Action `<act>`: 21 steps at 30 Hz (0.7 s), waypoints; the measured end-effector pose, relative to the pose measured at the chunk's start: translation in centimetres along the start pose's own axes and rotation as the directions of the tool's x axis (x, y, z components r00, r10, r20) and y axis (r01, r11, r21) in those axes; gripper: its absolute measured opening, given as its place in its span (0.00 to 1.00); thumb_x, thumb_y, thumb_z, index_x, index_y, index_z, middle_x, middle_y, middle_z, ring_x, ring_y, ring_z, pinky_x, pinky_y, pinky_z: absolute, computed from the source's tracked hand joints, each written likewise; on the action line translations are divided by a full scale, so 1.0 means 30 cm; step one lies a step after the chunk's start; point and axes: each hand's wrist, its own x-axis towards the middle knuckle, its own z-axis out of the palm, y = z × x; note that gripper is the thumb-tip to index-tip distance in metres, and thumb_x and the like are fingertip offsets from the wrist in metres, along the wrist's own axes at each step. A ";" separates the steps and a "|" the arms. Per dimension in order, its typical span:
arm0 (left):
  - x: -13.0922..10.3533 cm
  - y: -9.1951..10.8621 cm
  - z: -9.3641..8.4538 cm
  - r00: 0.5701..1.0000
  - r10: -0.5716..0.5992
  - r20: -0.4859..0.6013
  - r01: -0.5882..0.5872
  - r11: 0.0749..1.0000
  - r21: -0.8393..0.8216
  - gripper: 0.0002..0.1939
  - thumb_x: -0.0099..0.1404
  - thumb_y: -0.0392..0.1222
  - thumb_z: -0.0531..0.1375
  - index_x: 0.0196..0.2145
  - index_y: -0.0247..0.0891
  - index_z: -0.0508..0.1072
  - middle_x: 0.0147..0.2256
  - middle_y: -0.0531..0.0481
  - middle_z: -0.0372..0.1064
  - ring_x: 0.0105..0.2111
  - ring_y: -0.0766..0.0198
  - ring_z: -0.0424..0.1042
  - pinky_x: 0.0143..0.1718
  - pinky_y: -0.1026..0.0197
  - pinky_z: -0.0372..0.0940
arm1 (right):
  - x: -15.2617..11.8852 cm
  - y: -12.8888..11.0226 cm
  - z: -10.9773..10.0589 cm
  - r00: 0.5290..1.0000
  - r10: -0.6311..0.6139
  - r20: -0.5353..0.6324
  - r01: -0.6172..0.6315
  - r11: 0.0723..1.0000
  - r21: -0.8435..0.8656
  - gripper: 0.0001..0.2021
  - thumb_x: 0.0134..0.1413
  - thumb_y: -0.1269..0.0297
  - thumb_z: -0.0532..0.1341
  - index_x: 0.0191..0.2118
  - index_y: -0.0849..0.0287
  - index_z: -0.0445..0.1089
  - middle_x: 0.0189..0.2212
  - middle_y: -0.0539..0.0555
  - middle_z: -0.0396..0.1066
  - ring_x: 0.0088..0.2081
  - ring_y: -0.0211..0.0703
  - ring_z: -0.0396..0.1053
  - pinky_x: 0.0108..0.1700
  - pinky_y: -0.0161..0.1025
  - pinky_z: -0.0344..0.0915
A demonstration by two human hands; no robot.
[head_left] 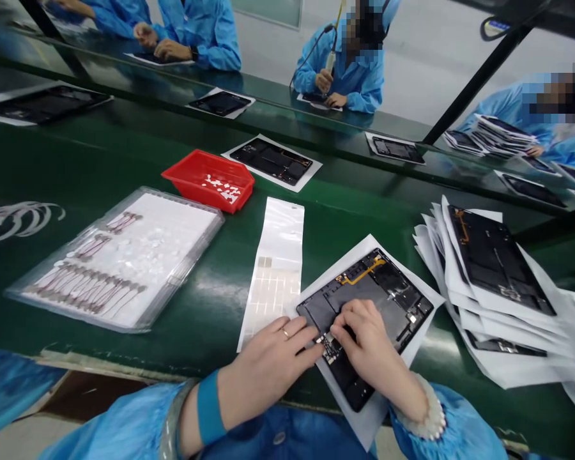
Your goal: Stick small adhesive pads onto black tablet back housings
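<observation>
In front of me an opened tablet housing [374,319] lies at a slant on a sheet of white paper [357,409]. An orange flex cable [363,273] runs near its far edge. My left hand [271,351], wearing a ring and a blue wrist strap, reaches over the housing's left edge with fingers stretched out, the fingertips beside a small circuit board [333,351]. My right hand [370,335] is closed in a pinch over that board; whatever its fingertips hold is too small to make out. A strip of sticker backing [273,287] lies left of the housing.
Left stands a clear tray [160,306] with several small wired parts, behind it a red bin [191,176] of white bits. A stack of tablet housings between papers [503,319] rises at right. More housings [271,160] lie farther back, where co-workers sit [345,70].
</observation>
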 end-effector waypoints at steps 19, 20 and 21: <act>-0.012 0.002 0.006 1.000 -0.013 -0.001 0.013 1.000 0.008 0.11 0.68 0.34 0.53 0.48 0.39 0.67 0.47 0.48 0.67 0.48 0.58 0.65 0.47 0.55 0.61 | -0.017 -0.017 0.026 0.995 0.076 -0.062 -0.079 0.996 -0.045 0.09 0.59 0.68 0.56 0.27 0.56 0.66 0.33 0.52 0.66 0.41 0.47 0.60 0.41 0.45 0.56; -0.013 0.003 0.007 1.000 -0.009 -0.005 0.010 1.000 0.017 0.12 0.68 0.34 0.53 0.48 0.39 0.67 0.47 0.48 0.67 0.47 0.58 0.65 0.48 0.55 0.60 | -0.017 -0.018 0.025 0.995 0.076 -0.063 -0.079 0.996 -0.048 0.09 0.59 0.68 0.56 0.27 0.56 0.66 0.33 0.52 0.66 0.41 0.47 0.60 0.41 0.45 0.56; -0.013 0.004 0.008 1.000 -0.006 -0.005 0.006 1.000 0.028 0.12 0.68 0.34 0.53 0.49 0.38 0.66 0.47 0.47 0.67 0.47 0.58 0.65 0.48 0.55 0.60 | -0.017 -0.019 0.025 0.995 0.074 -0.065 -0.077 0.996 -0.052 0.09 0.59 0.68 0.55 0.27 0.56 0.66 0.33 0.52 0.66 0.41 0.47 0.60 0.41 0.45 0.56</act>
